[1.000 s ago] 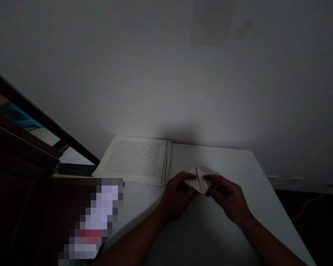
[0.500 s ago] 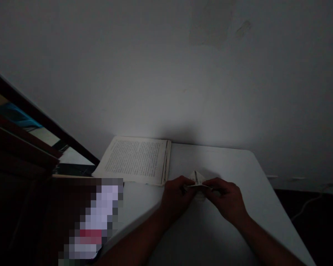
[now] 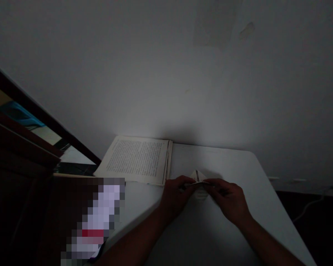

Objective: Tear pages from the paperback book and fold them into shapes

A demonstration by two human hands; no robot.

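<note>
A small folded piece of printed paper [image 3: 198, 175] is pinched between both hands over the white table [image 3: 222, 159]. Its top rises to a point with a dark line down the middle, and a lower flap with print shows beneath the fingers. My left hand [image 3: 177, 194] grips its left side between thumb and fingers. On its right side, my right hand [image 3: 227, 197] holds the paper in the same kind of pinch. The fingertips of both hands nearly meet at the centre and hide part of the folds.
Loose printed pages [image 3: 135, 159] lie stacked at the table's back left, against the wall [image 3: 155, 74]. A pixelated bright shape [image 3: 102, 218] is at the lower left, beside dark wooden furniture [image 3: 22, 159]. A pale cable [image 3: 310, 205] runs at the right, beyond the table edge.
The fingertips have come closer together at the middle of the paper, and its lower flap shows more. The whole view has shifted slightly.
</note>
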